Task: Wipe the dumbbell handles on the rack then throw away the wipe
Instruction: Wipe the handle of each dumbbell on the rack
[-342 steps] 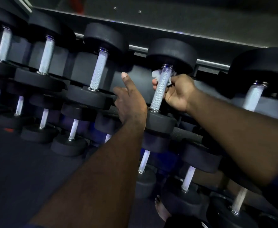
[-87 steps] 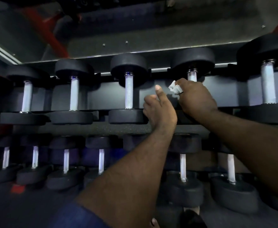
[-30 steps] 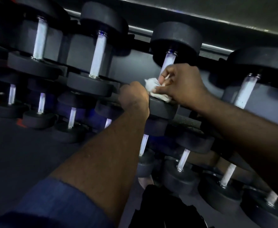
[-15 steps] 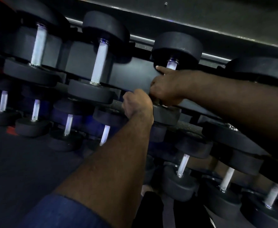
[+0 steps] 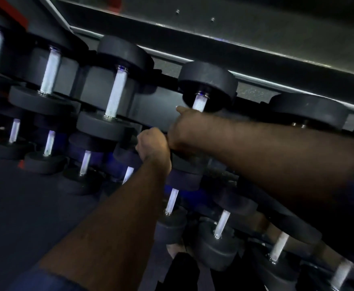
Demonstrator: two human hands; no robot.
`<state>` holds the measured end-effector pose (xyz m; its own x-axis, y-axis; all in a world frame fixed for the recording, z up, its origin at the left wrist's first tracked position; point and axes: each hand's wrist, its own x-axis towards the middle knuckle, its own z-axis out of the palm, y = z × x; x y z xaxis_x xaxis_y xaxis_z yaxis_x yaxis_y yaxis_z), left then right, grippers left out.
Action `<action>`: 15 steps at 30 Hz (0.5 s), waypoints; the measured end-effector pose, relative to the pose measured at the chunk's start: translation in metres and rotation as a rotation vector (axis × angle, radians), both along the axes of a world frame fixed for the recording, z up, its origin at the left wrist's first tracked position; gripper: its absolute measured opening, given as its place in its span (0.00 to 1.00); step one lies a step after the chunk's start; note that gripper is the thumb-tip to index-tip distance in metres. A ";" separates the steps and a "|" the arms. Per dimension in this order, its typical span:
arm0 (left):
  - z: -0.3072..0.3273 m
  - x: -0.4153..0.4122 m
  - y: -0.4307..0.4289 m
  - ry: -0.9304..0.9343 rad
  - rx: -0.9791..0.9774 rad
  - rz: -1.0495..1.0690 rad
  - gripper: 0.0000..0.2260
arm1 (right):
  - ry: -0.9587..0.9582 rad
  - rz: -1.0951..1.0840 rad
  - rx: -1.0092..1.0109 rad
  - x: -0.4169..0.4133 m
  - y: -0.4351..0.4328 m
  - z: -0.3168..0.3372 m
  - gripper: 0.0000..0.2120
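Note:
On the top tier of the rack [image 5: 157, 103] lies a black dumbbell [image 5: 207, 80] with a pale knurled handle [image 5: 199, 103]. My right hand [image 5: 184, 131] is wrapped round the lower part of that handle, thumb pointing up, so only the handle's top end shows. The white wipe is hidden, presumably under that hand. My left hand [image 5: 153, 143] is a curled fist just left of the right hand, against the front edge of the tier beside the dumbbell's near head. Whether it holds anything is hidden.
More black dumbbells fill the top tier to the left [image 5: 115, 97] and right [image 5: 308, 110]. Lower tiers hold several smaller ones [image 5: 172, 201]. Dark floor [image 5: 25, 206] lies at the left. My foot [image 5: 173, 252] shows at the bottom.
One second ago my right hand pinched the visible white wipe at the handle's base. It has since closed round the handle, hiding the wipe. My left fist has stayed beside it.

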<state>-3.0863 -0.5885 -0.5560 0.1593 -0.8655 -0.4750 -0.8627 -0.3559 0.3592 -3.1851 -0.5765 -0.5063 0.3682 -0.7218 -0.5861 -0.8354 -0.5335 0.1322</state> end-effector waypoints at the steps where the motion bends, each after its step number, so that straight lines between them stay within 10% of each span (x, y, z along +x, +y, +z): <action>1: -0.005 0.000 -0.001 -0.048 -0.017 -0.041 0.15 | -0.022 0.046 -0.027 -0.002 0.003 -0.006 0.12; 6: -0.015 0.000 -0.005 -0.090 -0.032 -0.083 0.14 | -0.235 0.063 -0.275 -0.042 0.041 -0.031 0.31; 15: -0.012 -0.005 0.004 0.331 -0.041 0.391 0.17 | -0.254 0.085 -0.303 -0.044 0.023 -0.050 0.28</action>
<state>-3.0909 -0.5843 -0.5675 0.3217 -0.7903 -0.5214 -0.5057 -0.6090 0.6110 -3.2295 -0.5531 -0.5561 0.5397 -0.8086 -0.2341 -0.8163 -0.5707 0.0894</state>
